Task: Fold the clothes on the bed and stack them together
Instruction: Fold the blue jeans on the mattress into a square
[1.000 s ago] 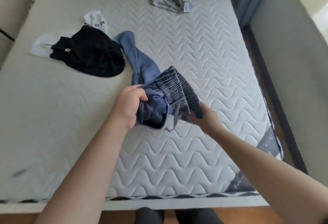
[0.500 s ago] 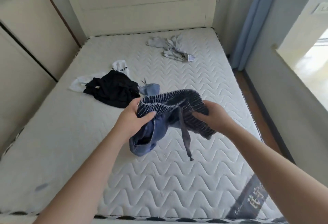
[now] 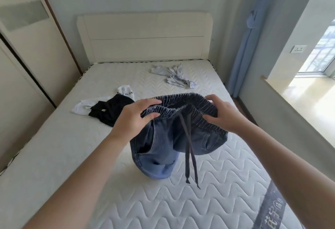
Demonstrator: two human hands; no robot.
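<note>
I hold blue denim trousers (image 3: 163, 147) above the white quilted mattress (image 3: 72, 156). My left hand (image 3: 134, 118) grips the left side of the ribbed elastic waistband and my right hand (image 3: 223, 114) grips its right side. The waistband is stretched between both hands, and a dark drawstring (image 3: 189, 156) dangles from its middle. The trouser legs hang bunched down to the mattress. A black garment (image 3: 110, 112) lies crumpled to the left on a white garment (image 3: 125, 91) with black lettering. A pale grey garment (image 3: 174, 77) lies crumpled near the headboard.
A cream headboard (image 3: 145, 36) closes the far end of the bed. Wardrobe doors (image 3: 21, 56) run along the left side. On the right are a blue curtain (image 3: 248, 38), a window ledge (image 3: 299, 101) and a narrow strip of floor beside the bed.
Both hands have lifted the trousers higher and spread the waistband wide between them. The view has tilted up, so the headboard and walls now show.
</note>
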